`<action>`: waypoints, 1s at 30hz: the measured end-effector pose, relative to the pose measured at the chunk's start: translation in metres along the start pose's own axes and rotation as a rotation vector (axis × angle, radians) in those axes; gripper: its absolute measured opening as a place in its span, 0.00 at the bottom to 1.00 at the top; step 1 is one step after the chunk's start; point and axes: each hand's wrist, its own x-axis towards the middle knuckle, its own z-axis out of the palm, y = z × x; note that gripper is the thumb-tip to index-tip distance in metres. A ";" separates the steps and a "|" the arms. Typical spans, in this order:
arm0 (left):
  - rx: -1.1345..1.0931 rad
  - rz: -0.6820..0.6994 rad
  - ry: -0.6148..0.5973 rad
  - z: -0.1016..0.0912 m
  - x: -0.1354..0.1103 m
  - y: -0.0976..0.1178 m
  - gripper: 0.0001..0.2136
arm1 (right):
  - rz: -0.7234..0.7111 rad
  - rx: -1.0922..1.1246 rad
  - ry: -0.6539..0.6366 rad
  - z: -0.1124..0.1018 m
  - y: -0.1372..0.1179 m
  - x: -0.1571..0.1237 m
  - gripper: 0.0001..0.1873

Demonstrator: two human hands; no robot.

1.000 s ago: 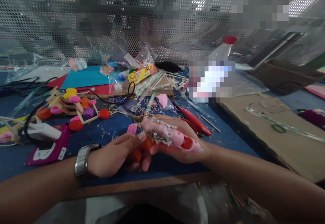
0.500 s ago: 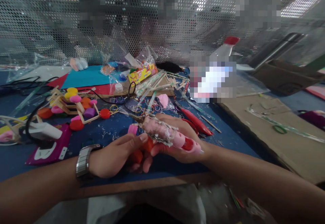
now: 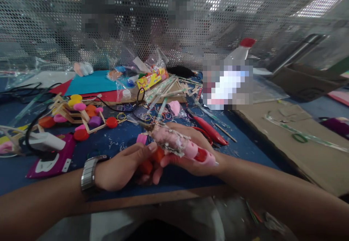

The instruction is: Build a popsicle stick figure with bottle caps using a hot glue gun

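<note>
My right hand [image 3: 191,133] is wrapped round a pink glue gun [image 3: 174,142], whose body is crusted with dried glue and grime. The glue gun's dark nozzle points to the upper left, over the table. My left hand [image 3: 124,170], with a metal watch on its wrist, pinches an orange bottle cap [image 3: 145,167], partly hidden by the fingers. A second orange piece [image 3: 158,155] shows between the two hands, below the glue gun. Just behind my left fingertips lies a pink cap [image 3: 141,138].
Stick frames with coloured caps [image 3: 87,115] stand left, near a purple box [image 3: 65,161] with a white plug. Red-handled scissors [image 3: 211,130] lie beyond my right hand. Wooden sticks [image 3: 174,88], rubber bands, a bottle [image 3: 240,53] and cardboard [image 3: 272,135] surround the work area.
The view has shifted very slightly. Both hands keep their hold and almost the same position.
</note>
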 end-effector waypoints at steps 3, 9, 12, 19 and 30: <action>-0.040 -0.002 0.032 0.000 0.000 -0.001 0.28 | 0.009 -0.056 0.084 0.001 -0.002 0.001 0.16; -0.066 -0.012 0.029 0.002 0.001 -0.002 0.31 | -0.059 -0.060 0.051 0.000 0.000 0.002 0.16; -0.045 -0.016 0.018 0.003 0.000 -0.001 0.33 | -0.072 -0.038 0.064 0.000 0.003 0.001 0.16; 0.008 0.007 -0.015 0.001 0.001 0.002 0.33 | -0.058 0.014 0.063 0.002 0.005 0.000 0.15; 0.000 0.024 -0.075 0.002 -0.001 0.001 0.31 | -0.089 0.074 -0.017 0.000 0.007 -0.003 0.11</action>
